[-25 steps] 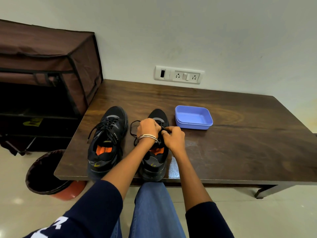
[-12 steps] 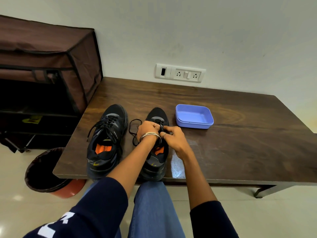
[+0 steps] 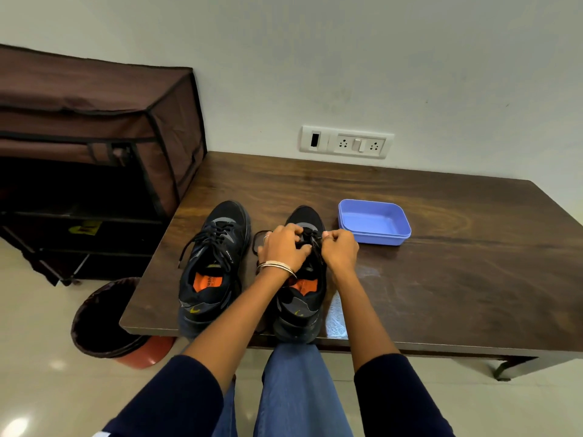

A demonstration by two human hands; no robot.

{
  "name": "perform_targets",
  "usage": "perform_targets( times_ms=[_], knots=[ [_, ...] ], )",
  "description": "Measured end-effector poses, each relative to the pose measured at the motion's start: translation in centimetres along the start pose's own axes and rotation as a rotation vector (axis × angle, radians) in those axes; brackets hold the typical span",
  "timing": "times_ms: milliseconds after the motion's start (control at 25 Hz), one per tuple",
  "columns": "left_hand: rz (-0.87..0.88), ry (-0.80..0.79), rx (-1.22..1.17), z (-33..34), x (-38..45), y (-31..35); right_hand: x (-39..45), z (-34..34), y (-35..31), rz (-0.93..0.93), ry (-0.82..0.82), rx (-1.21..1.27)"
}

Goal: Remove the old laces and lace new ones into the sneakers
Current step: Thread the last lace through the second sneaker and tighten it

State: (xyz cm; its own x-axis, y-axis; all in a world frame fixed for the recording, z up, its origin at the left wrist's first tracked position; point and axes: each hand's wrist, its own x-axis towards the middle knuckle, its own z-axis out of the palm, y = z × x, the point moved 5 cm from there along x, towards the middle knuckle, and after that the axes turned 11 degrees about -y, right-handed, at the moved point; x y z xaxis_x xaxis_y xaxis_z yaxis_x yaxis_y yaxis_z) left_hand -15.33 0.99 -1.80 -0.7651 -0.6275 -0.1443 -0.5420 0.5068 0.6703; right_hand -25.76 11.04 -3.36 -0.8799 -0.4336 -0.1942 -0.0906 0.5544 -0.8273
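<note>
Both hands grip the black lace (image 3: 310, 239) of the right-hand sneaker (image 3: 301, 279): the left hand (image 3: 284, 247), a metal bangle at its wrist, curls its fingers over the eyelets, while the right hand (image 3: 339, 249) pinches a taut strand just beside the tongue. A loose loop of lace lies on the dark, glossy wood-grain surface (image 3: 441, 272) between this shoe and the left-hand sneaker (image 3: 214, 266), whose lace is threaded but untied. Both shoes are black mesh with orange insoles. A rectangular, round-cornered blue plastic tray (image 3: 373, 220) sits near the right hand.
</note>
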Motion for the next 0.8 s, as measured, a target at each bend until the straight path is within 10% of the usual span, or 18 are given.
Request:
perform_targets(
  times_ms=[280, 400, 560, 800],
  knots=[
    [-0.004, 0.166, 0.145, 0.5, -1.2, 0.2, -2.8, -10.4, -5.2, -0.175, 0.225, 1.171],
    [0.065, 0.125, -0.007, 0.7, -0.6, -0.2, -3.1, -12.0, -6.1, -0.323, 0.24, 0.568],
    [0.162, 0.143, -0.102, 0.2, -0.7, 0.1, -1.5, -4.6, -3.0, -0.16, -0.197, -0.252],
    [0.179, 0.183, -0.123, 0.1, -1.1, -0.1, -1.1, -3.0, -2.0, -0.08, -0.215, -0.169]
  ],
)
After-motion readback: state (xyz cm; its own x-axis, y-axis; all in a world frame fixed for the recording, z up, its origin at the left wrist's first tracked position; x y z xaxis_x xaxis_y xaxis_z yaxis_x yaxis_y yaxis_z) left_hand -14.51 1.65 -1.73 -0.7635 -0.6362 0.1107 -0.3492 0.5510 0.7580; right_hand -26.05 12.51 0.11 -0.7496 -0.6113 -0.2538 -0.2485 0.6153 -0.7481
